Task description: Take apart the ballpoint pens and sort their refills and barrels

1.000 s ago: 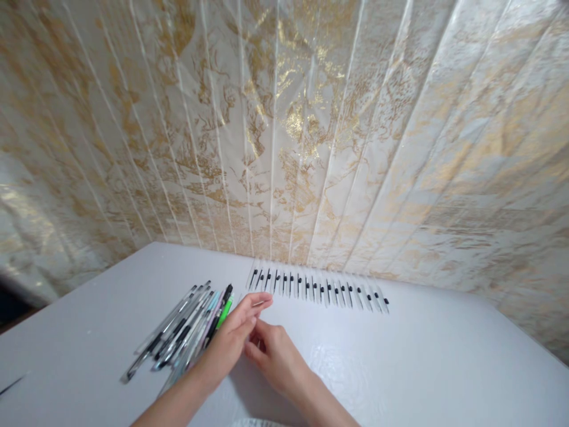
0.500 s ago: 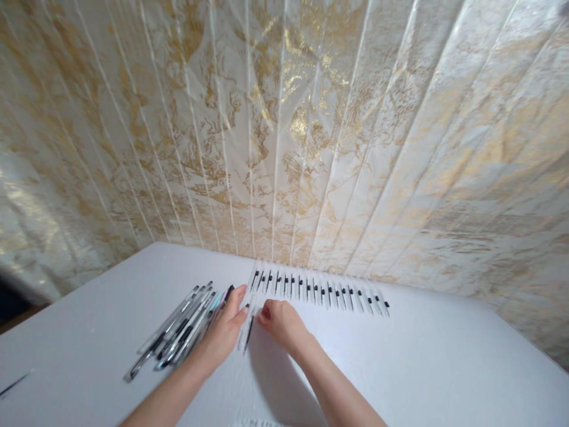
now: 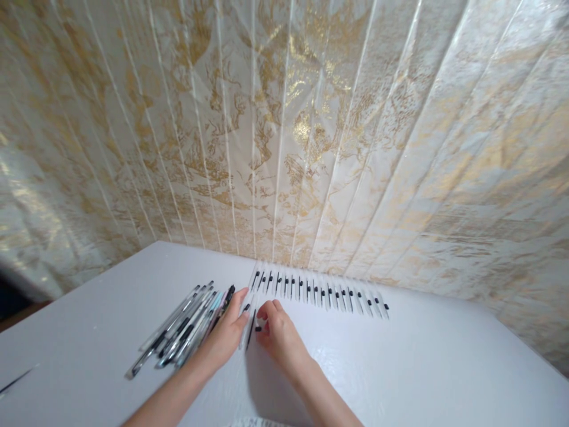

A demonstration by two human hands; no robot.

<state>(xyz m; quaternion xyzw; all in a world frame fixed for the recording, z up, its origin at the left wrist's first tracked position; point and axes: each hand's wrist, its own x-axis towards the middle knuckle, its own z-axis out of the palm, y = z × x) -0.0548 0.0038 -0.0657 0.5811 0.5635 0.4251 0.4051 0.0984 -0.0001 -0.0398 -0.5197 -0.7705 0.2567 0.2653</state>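
Note:
My left hand point(image 3: 226, 333) lies on the table beside the pile of pens point(image 3: 184, 326), its fingers stretched out and apart. Its thumb is close to a clear pen barrel point(image 3: 242, 338) with a small dark end; whether it presses on it, I cannot tell. A thin dark pen refill point(image 3: 251, 330) lies between the two hands, just right of the barrel. My right hand point(image 3: 281, 335) is curled, with a small black pen part point(image 3: 258, 328) showing at its thumb and fingertips.
Along the far edge of the white table point(image 3: 400, 362) runs a row of clear pen parts point(image 3: 306, 290) with black pieces. A gold-patterned curtain point(image 3: 284, 130) hangs behind it. Another thin dark stick point(image 3: 18, 379) lies at the far left.
My right hand has shifted slightly and turned, and the small black pen part now shows at its fingertips. The left hand stays nearly in place by the pens.

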